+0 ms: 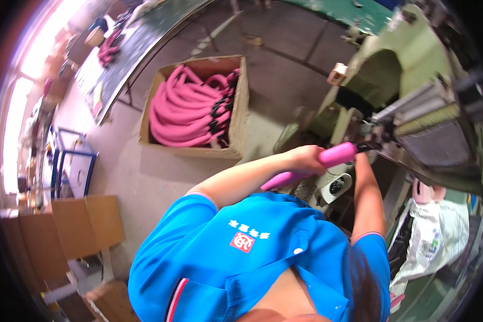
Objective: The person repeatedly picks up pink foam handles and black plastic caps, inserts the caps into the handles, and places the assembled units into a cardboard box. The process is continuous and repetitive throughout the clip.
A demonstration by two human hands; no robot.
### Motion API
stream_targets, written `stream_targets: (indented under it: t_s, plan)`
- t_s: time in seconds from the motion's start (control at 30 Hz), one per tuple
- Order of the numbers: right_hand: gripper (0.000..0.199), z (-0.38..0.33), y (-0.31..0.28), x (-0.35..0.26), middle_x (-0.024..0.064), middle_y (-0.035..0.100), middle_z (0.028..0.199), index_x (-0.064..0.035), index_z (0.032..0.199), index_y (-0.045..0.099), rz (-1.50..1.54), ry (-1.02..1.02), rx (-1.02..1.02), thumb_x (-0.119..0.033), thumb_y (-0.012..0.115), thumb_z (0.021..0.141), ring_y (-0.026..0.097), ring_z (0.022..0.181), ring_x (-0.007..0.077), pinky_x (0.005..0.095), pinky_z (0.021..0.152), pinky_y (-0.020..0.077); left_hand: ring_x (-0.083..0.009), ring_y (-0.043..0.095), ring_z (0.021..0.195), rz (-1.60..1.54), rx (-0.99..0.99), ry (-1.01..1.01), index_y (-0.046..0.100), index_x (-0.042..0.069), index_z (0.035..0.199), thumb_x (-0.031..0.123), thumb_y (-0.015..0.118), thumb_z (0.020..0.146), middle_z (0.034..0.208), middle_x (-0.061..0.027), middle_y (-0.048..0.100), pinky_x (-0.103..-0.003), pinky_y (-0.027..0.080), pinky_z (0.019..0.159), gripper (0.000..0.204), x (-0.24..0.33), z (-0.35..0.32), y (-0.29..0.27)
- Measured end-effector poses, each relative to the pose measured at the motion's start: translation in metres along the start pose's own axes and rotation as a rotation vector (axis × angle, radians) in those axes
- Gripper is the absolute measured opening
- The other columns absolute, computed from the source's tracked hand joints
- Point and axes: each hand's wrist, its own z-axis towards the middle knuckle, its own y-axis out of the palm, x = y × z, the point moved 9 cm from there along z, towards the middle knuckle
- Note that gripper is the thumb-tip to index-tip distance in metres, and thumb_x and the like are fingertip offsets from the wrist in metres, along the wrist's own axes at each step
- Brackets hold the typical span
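My left hand [307, 159] is closed around a pink foam-covered tube [338, 154]. One end of the tube reaches a dark clamp-like part [378, 134] of a green machine [421, 40]; its other end slants down to the left, past my wrist. Beyond the tube's black tip, my right hand [362, 159] reaches in at the machine. Its fingers are hidden behind the tube and machine parts, so whether it grips anything does not show.
A cardboard box [242, 107] full of curved pink foam tubes with black ends stands on the floor ahead. Left of it are a long table [139, 45], a blue-framed cart [80, 161] and cardboard [86, 225]. A white plastic bag [432, 236] hangs at the right.
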Motion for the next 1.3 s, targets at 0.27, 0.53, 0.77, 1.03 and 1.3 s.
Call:
stream_targets:
  t_s: [0.27,0.53,0.77,1.03,1.3]
  plan:
    - [0.013,0.001,-0.015,0.021,0.0064,0.061,0.079,-0.0073,0.087,0.061,0.027,0.073,0.052,-0.019,0.056,0.088,0.060,0.071,0.0173,0.0303,0.060,0.0499,-0.0271,0.063,0.086,0.078,0.008,-0.043,0.058,0.005,0.111,0.026,0.067,0.065,0.090,-0.0152,0.066,-0.038,0.048,0.079,0.051,0.000,-0.007,-0.006]
    - [0.009,0.009,-0.021,0.012,0.0080,0.062,0.084,-0.0061,0.089,0.061,0.235,0.075,0.096,-0.014,0.057,0.087,0.061,0.076,0.0194,0.0325,0.065,0.0521,-0.0240,0.063,0.083,0.083,-0.040,-0.043,0.059,0.008,0.113,0.024,0.067,0.065,0.088,-0.0128,0.066,-0.037,0.049,0.078,0.051,0.011,-0.007,-0.011]
    - [0.008,-0.033,-0.032,0.021,0.0093,0.062,0.089,-0.0051,0.091,0.062,0.928,0.367,-0.086,-0.009,0.058,0.086,0.062,0.081,0.0213,0.0345,0.069,0.0541,-0.0150,0.062,0.068,0.048,-0.022,0.021,0.059,0.003,0.102,0.016,0.066,0.066,0.077,-0.0072,0.064,-0.032,0.050,0.063,0.040,0.011,-0.007,-0.017]
    - [0.020,-0.061,-0.046,0.039,0.0146,0.063,0.097,0.0037,0.100,0.059,1.176,0.402,-0.288,0.006,0.049,0.083,0.064,0.085,0.0245,0.0343,0.077,0.0556,-0.0150,0.059,0.063,0.014,-0.055,0.077,0.055,-0.001,0.096,0.013,0.068,0.069,0.076,-0.0070,0.061,-0.031,0.050,0.057,0.032,0.041,-0.016,-0.021]
    - [0.019,-0.065,-0.021,0.013,0.0093,0.063,0.081,0.0035,0.093,0.061,0.453,0.099,-0.487,0.006,0.047,0.082,0.064,0.075,0.0195,0.0299,0.067,0.0549,-0.0343,0.064,0.083,0.372,-0.134,0.016,0.059,0.002,0.101,0.022,0.068,0.063,0.083,-0.0206,0.065,-0.041,0.048,0.077,0.043,0.000,-0.074,-0.013]
